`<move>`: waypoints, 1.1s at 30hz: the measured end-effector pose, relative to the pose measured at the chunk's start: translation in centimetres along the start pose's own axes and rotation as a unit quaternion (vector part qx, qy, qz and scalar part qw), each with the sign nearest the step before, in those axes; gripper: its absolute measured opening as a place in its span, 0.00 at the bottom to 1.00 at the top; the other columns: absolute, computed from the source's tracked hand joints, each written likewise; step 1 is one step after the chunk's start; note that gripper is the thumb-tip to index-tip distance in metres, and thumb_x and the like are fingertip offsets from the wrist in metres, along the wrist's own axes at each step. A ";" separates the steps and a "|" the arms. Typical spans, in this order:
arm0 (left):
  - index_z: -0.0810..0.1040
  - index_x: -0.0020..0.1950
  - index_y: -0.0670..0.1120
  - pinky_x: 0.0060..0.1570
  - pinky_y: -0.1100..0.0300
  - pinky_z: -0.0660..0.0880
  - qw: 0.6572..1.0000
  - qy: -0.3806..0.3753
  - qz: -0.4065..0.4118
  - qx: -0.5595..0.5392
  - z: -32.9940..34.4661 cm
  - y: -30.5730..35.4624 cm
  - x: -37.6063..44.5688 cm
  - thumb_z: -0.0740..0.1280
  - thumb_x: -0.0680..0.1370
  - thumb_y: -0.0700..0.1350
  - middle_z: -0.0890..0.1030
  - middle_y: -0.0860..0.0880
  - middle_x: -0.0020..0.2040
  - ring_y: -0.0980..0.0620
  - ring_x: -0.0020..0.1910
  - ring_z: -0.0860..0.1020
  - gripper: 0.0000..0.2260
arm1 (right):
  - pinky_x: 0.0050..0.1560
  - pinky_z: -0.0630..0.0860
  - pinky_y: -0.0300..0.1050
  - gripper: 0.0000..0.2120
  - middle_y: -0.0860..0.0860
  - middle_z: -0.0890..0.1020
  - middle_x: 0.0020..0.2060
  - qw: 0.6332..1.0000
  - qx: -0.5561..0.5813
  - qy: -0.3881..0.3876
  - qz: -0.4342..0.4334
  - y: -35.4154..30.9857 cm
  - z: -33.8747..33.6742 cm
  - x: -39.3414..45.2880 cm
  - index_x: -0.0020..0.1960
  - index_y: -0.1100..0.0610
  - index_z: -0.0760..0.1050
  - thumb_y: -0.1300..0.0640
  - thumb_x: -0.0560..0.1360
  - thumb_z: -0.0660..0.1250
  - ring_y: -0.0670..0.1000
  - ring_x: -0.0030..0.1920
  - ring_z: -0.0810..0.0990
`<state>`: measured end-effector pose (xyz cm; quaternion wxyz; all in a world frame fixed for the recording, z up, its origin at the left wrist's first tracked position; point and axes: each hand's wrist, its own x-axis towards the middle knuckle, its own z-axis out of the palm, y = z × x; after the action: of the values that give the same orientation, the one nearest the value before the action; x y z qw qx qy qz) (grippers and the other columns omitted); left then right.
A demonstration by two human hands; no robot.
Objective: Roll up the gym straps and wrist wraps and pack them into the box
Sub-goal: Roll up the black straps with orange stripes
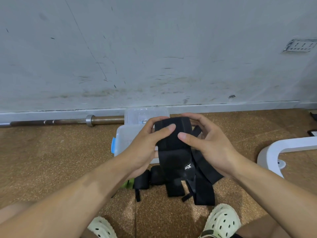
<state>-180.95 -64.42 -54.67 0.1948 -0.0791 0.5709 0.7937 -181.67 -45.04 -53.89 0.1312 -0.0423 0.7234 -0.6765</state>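
Both hands hold one black wrist wrap point(173, 143) in the air, above the floor point(51, 160) and in front of the box point(127, 138). The left hand point(145, 143) grips the upper left side of the wrap, with the thumb pressed on the front and the other fingers curled behind it. The right hand point(205, 143) grips the upper right side in the same way, thumb in front and fingers bent over the top edge. The top of the wrap looks folded over, so I think the rolling of this piece is only starting; its long end hangs down loose, with a small white logo point(187, 166) on it.

The box is clear plastic with a blue latch point(113, 143); it stands open on the floor, and its lid point(145, 114) lies behind it, near the wall point(154, 48). I cannot tell if anything is already inside, because the hands hide most of it.

On the floor under the hands there are two small black rolls point(149, 177) side by side, which seem finished but not yet packed. More black straps point(205, 191) lie flat and unrolled beside them, and something green point(127, 184) shows at the left. So a part is rolled, and the packing is still to do.
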 end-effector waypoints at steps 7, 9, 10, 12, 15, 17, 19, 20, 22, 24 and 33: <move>0.75 0.65 0.50 0.50 0.48 0.82 0.998 0.035 -0.046 -0.009 0.4 -1.1 -0.6 0.72 0.74 0.53 0.85 0.45 0.58 0.46 0.56 0.85 0.21 | 0.79 0.58 0.40 0.40 0.36 0.54 0.81 0.975 -0.190 -0.104 0.044 1.6 1.5 -1.4 0.82 0.38 0.37 0.32 0.79 0.56 0.35 0.78 0.59; 0.75 0.65 0.50 0.50 0.47 0.82 0.997 0.046 -0.055 -0.002 0.2 -1.4 -0.6 0.71 0.78 0.50 0.85 0.45 0.59 0.45 0.57 0.84 0.17 | 0.81 0.55 0.43 0.41 0.37 0.50 0.82 0.967 -0.209 -0.134 0.065 1.9 1.8 -1.9 0.80 0.38 0.31 0.32 0.78 0.54 0.38 0.80 0.54; 0.75 0.65 0.50 0.50 0.47 0.82 0.997 0.047 -0.060 -0.003 0.1 -1.5 -0.6 0.71 0.78 0.49 0.85 0.44 0.59 0.45 0.57 0.84 0.16 | 0.81 0.56 0.46 0.42 0.39 0.53 0.82 0.966 -0.205 -0.139 0.070 1.9 1.8 -1.9 0.80 0.37 0.31 0.31 0.77 0.54 0.40 0.81 0.55; 0.74 0.66 0.50 0.51 0.45 0.82 0.997 0.045 -0.063 -0.007 -0.1 -1.6 -0.7 0.71 0.78 0.48 0.85 0.44 0.59 0.45 0.57 0.84 0.17 | 0.79 0.64 0.46 0.42 0.42 0.63 0.81 0.970 -0.197 -0.129 0.070 1.7 1.8 -1.6 0.81 0.37 0.36 0.34 0.79 0.59 0.42 0.76 0.68; 0.75 0.66 0.49 0.53 0.43 0.82 0.998 0.038 -0.054 -0.010 -0.1 -1.4 -0.6 0.74 0.73 0.47 0.85 0.44 0.58 0.44 0.57 0.85 0.22 | 0.67 0.77 0.44 0.38 0.40 0.79 0.68 0.981 -0.164 -0.089 0.047 0.7 0.9 -0.8 0.82 0.43 0.57 0.51 0.78 0.72 0.41 0.60 0.82; 0.76 0.67 0.47 0.51 0.44 0.83 0.999 0.028 -0.044 -0.014 0.0 -1.0 -0.4 0.75 0.70 0.46 0.84 0.42 0.60 0.43 0.57 0.84 0.25 | 0.60 0.82 0.48 0.33 0.43 0.84 0.60 0.989 -0.130 -0.067 0.021 0.3 0.1 -0.3 0.74 0.47 0.71 0.60 0.73 0.78 0.45 0.58 0.84; 0.76 0.68 0.46 0.48 0.46 0.83 0.999 0.006 -0.043 -0.026 0.3 -0.7 -0.3 0.74 0.71 0.46 0.84 0.42 0.61 0.43 0.57 0.84 0.25 | 0.56 0.84 0.50 0.29 0.46 0.84 0.57 0.992 -0.119 -0.046 -0.001 0.1 -0.3 -0.2 0.67 0.48 0.76 0.64 0.70 0.80 0.47 0.57 0.84; 0.76 0.69 0.45 0.47 0.46 0.83 0.998 -0.008 -0.049 -0.029 0.4 -0.6 -0.3 0.73 0.73 0.47 0.84 0.41 0.61 0.42 0.58 0.84 0.24 | 0.54 0.85 0.50 0.29 0.47 0.85 0.56 0.992 -0.120 -0.033 -0.014 0.0 -0.4 -0.2 0.65 0.48 0.76 0.65 0.70 0.80 0.48 0.56 0.85; 0.75 0.70 0.46 0.50 0.44 0.82 0.998 -0.025 -0.058 -0.027 0.7 -0.4 -0.2 0.71 0.76 0.50 0.84 0.42 0.62 0.42 0.60 0.83 0.24 | 0.54 0.84 0.50 0.28 0.48 0.85 0.54 0.991 -0.126 -0.009 -0.040 0.1 -0.3 -0.1 0.63 0.47 0.78 0.67 0.68 0.81 0.48 0.56 0.85; 0.75 0.70 0.46 0.51 0.42 0.82 0.998 -0.021 -0.056 -0.027 0.7 -0.4 -0.2 0.71 0.76 0.51 0.83 0.42 0.62 0.42 0.60 0.83 0.24 | 0.54 0.84 0.49 0.29 0.49 0.85 0.55 0.992 -0.119 -0.006 -0.052 0.1 -0.4 -0.1 0.62 0.48 0.79 0.68 0.67 0.81 0.48 0.56 0.85; 0.80 0.60 0.52 0.55 0.45 0.82 0.997 0.049 0.023 0.060 -0.4 -0.7 0.3 0.81 0.62 0.41 0.82 0.46 0.55 0.44 0.56 0.84 0.27 | 0.56 0.83 0.52 0.24 0.53 0.85 0.60 0.981 0.087 -0.086 0.150 0.0 -0.5 0.4 0.70 0.49 0.77 0.47 0.75 0.71 0.56 0.58 0.86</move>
<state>-180.97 -64.58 -55.51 0.1523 -0.0928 0.6284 0.7572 -182.22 -44.62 -53.90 0.2956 0.0202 0.6462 -0.7033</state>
